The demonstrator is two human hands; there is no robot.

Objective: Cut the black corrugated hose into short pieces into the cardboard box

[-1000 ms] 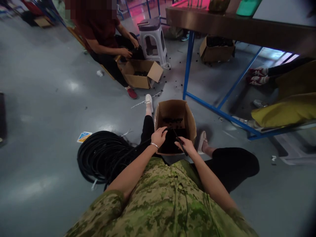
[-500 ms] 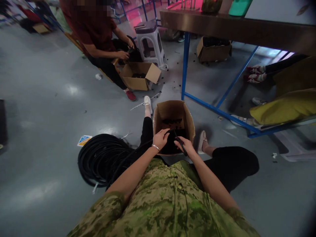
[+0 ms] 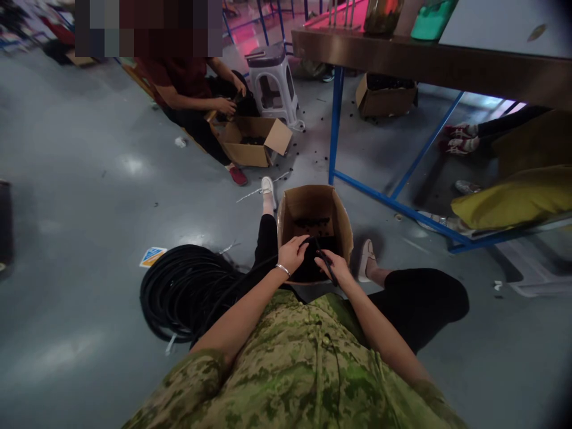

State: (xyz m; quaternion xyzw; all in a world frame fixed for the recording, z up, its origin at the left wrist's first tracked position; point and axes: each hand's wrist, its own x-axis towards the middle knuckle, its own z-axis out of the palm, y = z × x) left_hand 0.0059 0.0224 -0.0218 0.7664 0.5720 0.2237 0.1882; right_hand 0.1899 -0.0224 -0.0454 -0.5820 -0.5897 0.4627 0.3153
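Note:
I sit on the floor with an open cardboard box (image 3: 340, 215) between my legs, small black pieces lying inside it. My left hand (image 3: 292, 253) is closed on the end of a black hose (image 3: 250, 271) over the box's near edge. The hose runs back to a big black coil (image 3: 183, 289) on the floor at my left. My right hand (image 3: 336, 268) grips a dark hand tool (image 3: 325, 260) beside the hose end; its working end is hard to make out.
A seated person (image 3: 187, 89) works at a second open box (image 3: 252, 140) ahead on the left, beside a white stool (image 3: 274, 83). A blue-framed table (image 3: 424, 53) stands at the right, another box (image 3: 384, 95) under it. Someone's feet (image 3: 465, 137) and a yellow bundle (image 3: 513, 199) lie right.
My hands stay at the box on the hose end and the tool, barely shifting. The view has tilted slightly. The other person's hands have moved over their own box.

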